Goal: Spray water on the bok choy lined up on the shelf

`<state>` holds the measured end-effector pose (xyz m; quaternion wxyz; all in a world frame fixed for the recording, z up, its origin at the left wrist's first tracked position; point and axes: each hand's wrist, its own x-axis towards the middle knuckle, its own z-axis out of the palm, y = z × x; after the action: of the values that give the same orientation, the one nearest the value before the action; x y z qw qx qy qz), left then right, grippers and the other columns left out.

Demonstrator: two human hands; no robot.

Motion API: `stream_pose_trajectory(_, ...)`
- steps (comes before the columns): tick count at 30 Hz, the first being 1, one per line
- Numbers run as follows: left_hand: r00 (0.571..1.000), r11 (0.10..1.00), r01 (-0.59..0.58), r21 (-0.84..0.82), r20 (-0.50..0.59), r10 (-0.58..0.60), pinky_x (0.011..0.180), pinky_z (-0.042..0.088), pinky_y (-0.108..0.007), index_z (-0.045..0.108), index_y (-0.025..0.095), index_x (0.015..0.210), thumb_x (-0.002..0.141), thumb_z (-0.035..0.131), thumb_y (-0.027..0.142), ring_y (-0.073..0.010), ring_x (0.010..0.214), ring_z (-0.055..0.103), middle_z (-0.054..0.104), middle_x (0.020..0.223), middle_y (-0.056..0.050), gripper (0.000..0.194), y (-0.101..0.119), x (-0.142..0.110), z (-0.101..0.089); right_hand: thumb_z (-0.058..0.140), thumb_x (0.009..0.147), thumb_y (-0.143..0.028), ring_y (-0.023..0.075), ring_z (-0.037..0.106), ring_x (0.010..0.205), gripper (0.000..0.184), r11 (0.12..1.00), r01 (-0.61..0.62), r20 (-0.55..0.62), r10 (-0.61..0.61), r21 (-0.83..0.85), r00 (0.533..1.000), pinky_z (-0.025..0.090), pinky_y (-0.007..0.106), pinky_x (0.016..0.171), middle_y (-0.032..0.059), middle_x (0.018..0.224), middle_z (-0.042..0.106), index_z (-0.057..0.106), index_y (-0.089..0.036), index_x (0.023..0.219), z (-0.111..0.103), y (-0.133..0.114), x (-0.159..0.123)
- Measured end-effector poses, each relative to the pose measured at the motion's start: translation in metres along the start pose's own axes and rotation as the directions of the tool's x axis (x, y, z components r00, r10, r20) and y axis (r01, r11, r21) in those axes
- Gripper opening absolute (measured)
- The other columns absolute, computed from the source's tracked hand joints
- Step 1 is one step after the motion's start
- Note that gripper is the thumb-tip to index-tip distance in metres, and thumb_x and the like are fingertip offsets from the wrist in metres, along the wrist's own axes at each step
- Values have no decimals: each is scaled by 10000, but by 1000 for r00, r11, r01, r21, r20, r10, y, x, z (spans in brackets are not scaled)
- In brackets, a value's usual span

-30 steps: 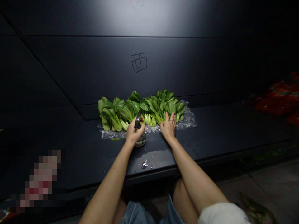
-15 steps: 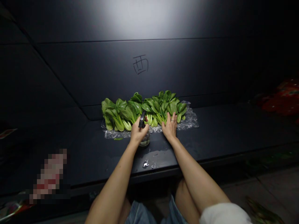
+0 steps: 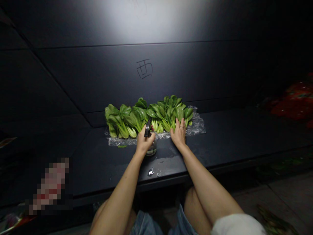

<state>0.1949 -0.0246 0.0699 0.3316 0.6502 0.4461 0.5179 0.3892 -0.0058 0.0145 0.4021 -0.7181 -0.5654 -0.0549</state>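
Two bare hands reach over a dark counter [image 3: 234, 130] toward a row of leafy greens [image 3: 132, 119], which lies on crinkled clear plastic [image 3: 198, 125] at the far side, against a dark wall [image 3: 195, 71]. The left hand [image 3: 144, 141] is wrapped around the black top of a clear bottle [image 3: 152, 149], just near of the row's middle. The right hand [image 3: 179, 134], wearing a ring, has its fingers extended against the pale stems at right. Water [image 3: 151, 171] pools near the counter's edge; red items [image 3: 293, 102], blurred, sit far right.
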Motion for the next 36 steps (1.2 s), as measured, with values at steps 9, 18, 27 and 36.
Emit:
stream_pose_trajectory(9,1000,999,-10,35,13,10,654,516,-255,630,196,1001,728,596,224,-143,654,647,690,875,-13,276,-2,-4,-3,475,882,-227,322,158,1498,649,998,-25,45,27,-57,999,267,487,1173,219,1620,144,335,-85,1499,-6,-7,-2)
stream_pose_trajectory(18,1000,998,-27,50,0,27,663,519,-258,638,195,973,737,586,221,-153,683,652,687,866,-17,243,-2,-6,-2,473,878,-224,336,218,1479,651,999,-12,29,13,-34,999,310,485,1150,237,1607,163,327,-83,1496,-4,-2,-2)
stream_pose_trajectory(27,1000,999,11,44,8,-12,657,501,-245,647,186,1019,706,582,186,-146,685,664,705,895,-21,319,9,-8,3,469,877,-235,340,291,1458,696,1000,-7,-15,7,16,1000,383,492,1109,229,1614,163,256,-110,1528,4,4,-3)
stream_pose_trajectory(36,999,997,-45,58,19,44,643,504,-239,641,178,940,725,573,187,-138,658,654,686,839,-16,226,4,-7,4,484,854,-214,362,290,1460,707,996,-32,-27,34,80,999,391,510,1104,252,1608,176,276,-88,1518,4,1,-1)
